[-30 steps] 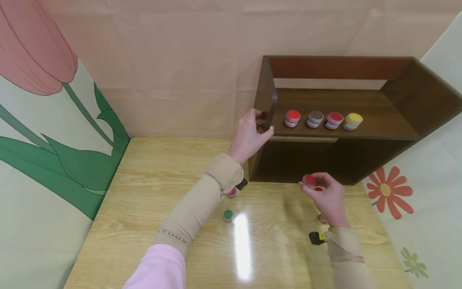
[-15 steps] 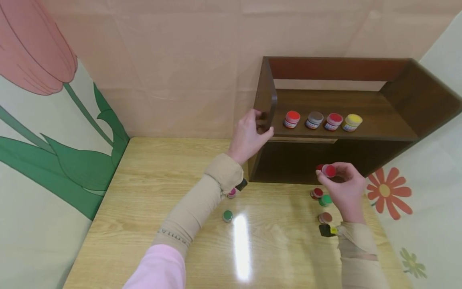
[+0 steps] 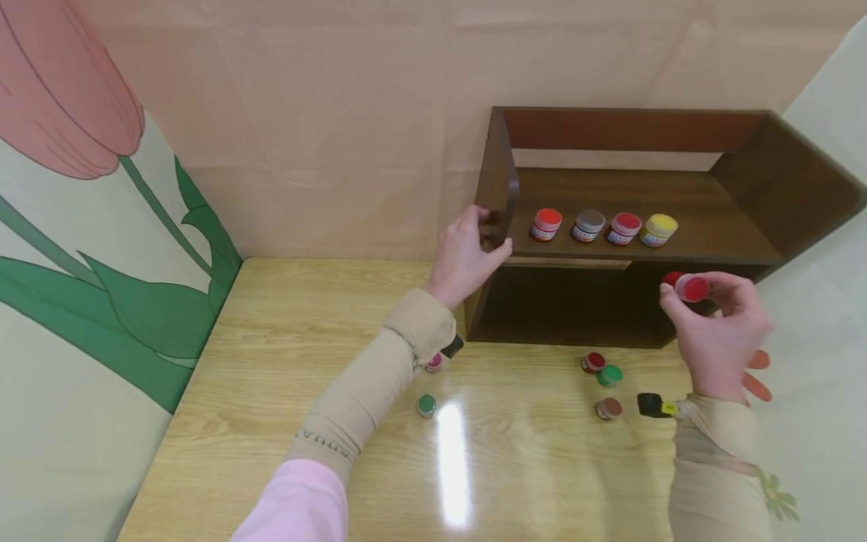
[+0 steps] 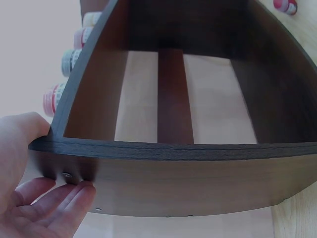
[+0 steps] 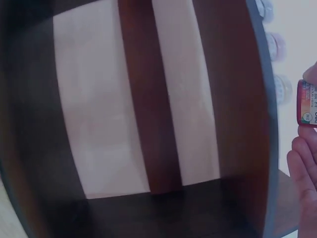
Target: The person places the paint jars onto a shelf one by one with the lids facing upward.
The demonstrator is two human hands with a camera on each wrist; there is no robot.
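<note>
My right hand (image 3: 721,331) pinches a small red-lidded paint jar (image 3: 694,287) between thumb and fingers, in front of the shelf's right side. The right wrist view shows this jar's printed label (image 5: 308,105) at the right edge. My left hand (image 3: 467,256) grips the left side panel of the dark brown shelf unit (image 3: 501,188), thumb at the front edge and fingers on the outer face. On the upper board stand an orange-red jar (image 3: 546,224), a grey-brown jar (image 3: 588,225), a crimson jar (image 3: 624,228) and a yellow jar (image 3: 658,229), in a row.
On the wooden table (image 3: 325,316) before the shelf are a dark red jar (image 3: 594,362), a green jar (image 3: 610,376) and a brown jar (image 3: 609,408). A dark green jar (image 3: 426,406) and a magenta jar (image 3: 434,363) lie near my left forearm. Cloth-covered walls enclose the table.
My right hand has moved right and upward with the red-lidded jar, uncovering the jars on the table beneath. My left hand stays on the shelf panel.
</note>
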